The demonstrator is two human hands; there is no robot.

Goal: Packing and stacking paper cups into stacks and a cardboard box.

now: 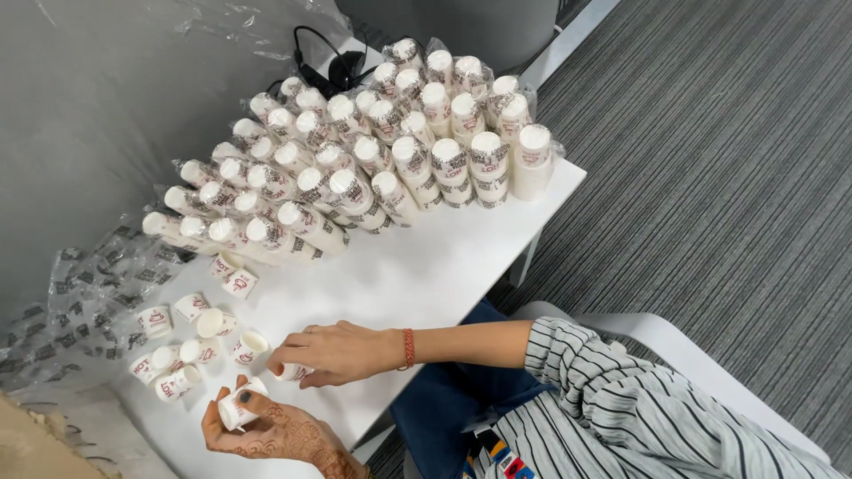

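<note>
My left hand [275, 432], marked with dark henna patterns, is at the table's near edge, shut on a small white paper cup [238, 408] with red print. My right hand [333, 352], with a red thread bracelet at the wrist, lies palm down on the white table [426, 266]. Its fingers curl over another small cup [293, 372] lying on its side. The two hands are close together, and a loose cup [249, 346] lies just left of the right fingertips.
Several loose small cups [182, 350] lie scattered at the left. Long stacks of cups in clear sleeves [373, 160] cover the far part of the table. Crumpled printed plastic wrap [80, 293] lies at left, black headphones [333, 62] behind, a white chair [692, 355] at right.
</note>
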